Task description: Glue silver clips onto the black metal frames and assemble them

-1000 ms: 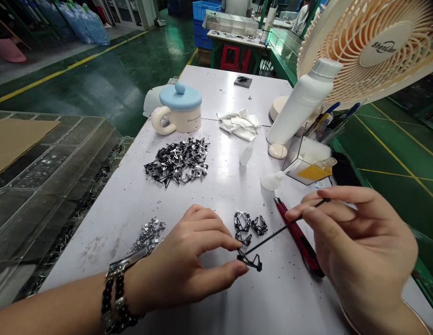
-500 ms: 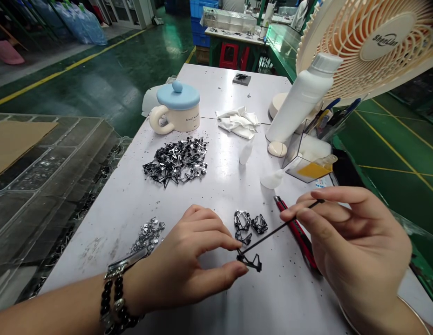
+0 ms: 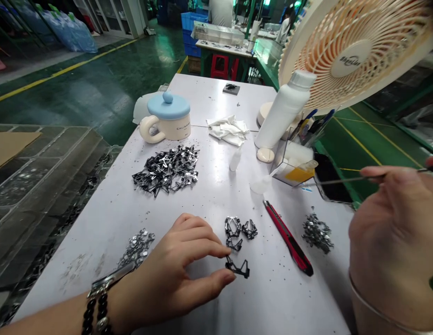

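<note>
My left hand [image 3: 188, 267] rests on the table, its thumb and index finger pinching the left end of a small black angular clip-like part [image 3: 240, 268]. Just beyond it lie several similar black parts [image 3: 233, 228]. Off at the right edge, my right hand [image 3: 394, 228] is raised and smeared by motion. It holds a thin dark rod [image 3: 342, 180] pointing left, apart from the black part. A red utility knife [image 3: 288, 237] lies between my hands. Small silver metal pieces [image 3: 137, 247] sit beside my left wrist, and another shiny pile [image 3: 317, 232] lies near my right hand.
A large heap of black parts [image 3: 167, 170] lies before a lidded mug [image 3: 178, 128]. Cloth [image 3: 227, 130], small bottles [image 3: 235, 160], a tall white bottle [image 3: 284, 111], a pen holder [image 3: 289, 163], a phone [image 3: 330, 179] and a fan [image 3: 356, 56] stand around the far and right sides.
My right hand has moved right with the rod, away from the black part, uncovering the shiny pile and more of the knife. My left hand keeps its pinch; the view has shifted.
</note>
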Demonstrator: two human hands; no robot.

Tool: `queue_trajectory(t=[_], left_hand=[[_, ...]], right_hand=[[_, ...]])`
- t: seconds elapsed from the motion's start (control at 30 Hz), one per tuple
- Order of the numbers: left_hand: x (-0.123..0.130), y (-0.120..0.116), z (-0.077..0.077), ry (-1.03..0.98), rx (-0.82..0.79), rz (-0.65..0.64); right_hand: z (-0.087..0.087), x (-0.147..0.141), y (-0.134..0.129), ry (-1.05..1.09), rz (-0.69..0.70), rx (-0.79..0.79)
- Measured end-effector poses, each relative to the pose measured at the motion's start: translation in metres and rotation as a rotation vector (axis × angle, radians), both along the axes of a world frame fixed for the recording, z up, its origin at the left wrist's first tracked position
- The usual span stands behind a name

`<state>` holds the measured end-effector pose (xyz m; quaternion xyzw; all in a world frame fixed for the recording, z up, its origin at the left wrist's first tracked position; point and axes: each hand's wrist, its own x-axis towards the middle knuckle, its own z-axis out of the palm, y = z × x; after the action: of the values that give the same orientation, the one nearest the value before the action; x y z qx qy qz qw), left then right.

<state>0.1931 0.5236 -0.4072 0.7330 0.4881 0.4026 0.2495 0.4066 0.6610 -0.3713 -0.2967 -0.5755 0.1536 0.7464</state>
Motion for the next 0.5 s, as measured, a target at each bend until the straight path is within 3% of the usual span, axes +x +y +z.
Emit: queue_trajectory(t=[0.13,0.27,0.37,0.5], left_hand=[[-0.001,0.0,-0.006,0.017,0.02,-0.008],[-0.005,-0.001,-0.011,0.096,0.004,-0.052],[-0.009,-0.001,-0.014,0.164,0.013,-0.067],[-0.011,-0.002,-0.016,0.184,0.056,-0.063]], right_hand=[[-0.004,0.036,0.054,-0.154,-0.253,0.102],[-0.021,0.045,0.083,-0.313,-0.334,0.118],[-0.027,0.042,0.085,-0.539,-0.286,-0.022],[-0.018,0.056,0.076,-0.997,-0.285,-0.402]])
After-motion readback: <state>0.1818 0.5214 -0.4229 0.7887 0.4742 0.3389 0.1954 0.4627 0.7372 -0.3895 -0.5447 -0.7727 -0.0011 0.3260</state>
